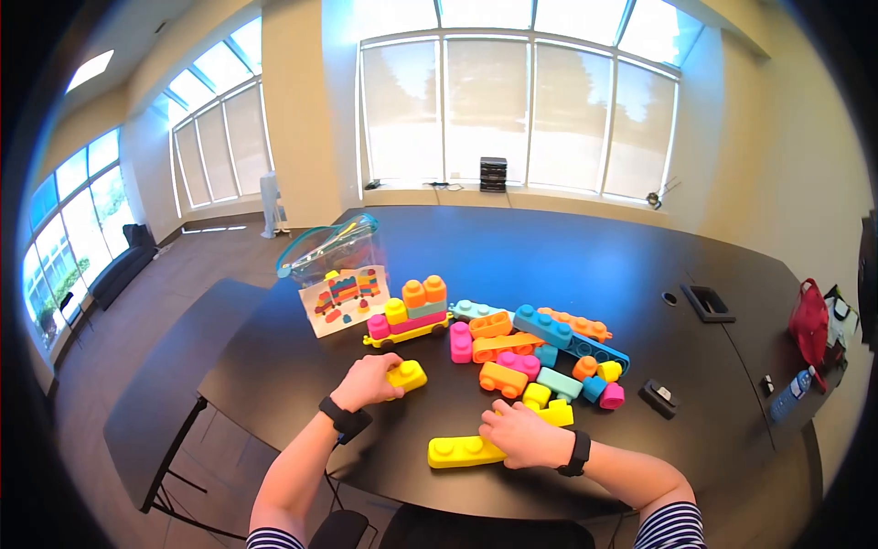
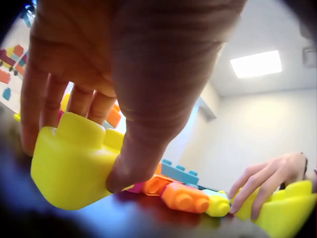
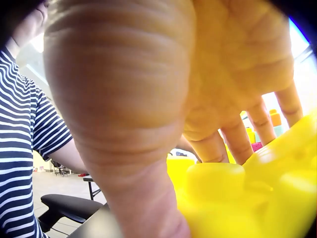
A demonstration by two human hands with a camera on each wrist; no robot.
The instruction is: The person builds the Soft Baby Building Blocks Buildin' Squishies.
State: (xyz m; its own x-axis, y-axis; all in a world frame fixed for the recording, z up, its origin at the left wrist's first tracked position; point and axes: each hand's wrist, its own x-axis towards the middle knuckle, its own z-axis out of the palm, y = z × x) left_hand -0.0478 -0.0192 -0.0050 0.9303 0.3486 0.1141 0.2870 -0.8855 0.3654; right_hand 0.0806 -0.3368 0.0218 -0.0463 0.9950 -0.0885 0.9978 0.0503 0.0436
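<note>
Near the table's front left, my left hand (image 1: pixel 366 382) pinches a short yellow building block (image 1: pixel 409 376). In the left wrist view the thumb presses one side of this block (image 2: pixel 74 161), with the fingers along its far side. My right hand (image 1: pixel 529 437) grips a long yellow building block (image 1: pixel 455 452) around its middle, which the hand hides. Studs of that long block (image 3: pixel 215 181) show beside the thumb in the right wrist view. Beyond both hands stands a small train of stacked blocks (image 1: pixel 412 322) on a yellow wheeled base.
Loose blocks in orange, pink, teal and blue (image 1: pixel 541 322) lie heaped at the table's middle. A clear zip bag (image 1: pixel 366 245) with a picture card (image 1: pixel 347 302) stands behind the train. Rightward are a small black device (image 1: pixel 658 399), a water bottle (image 1: pixel 792 395) and a red bag (image 1: pixel 808 322).
</note>
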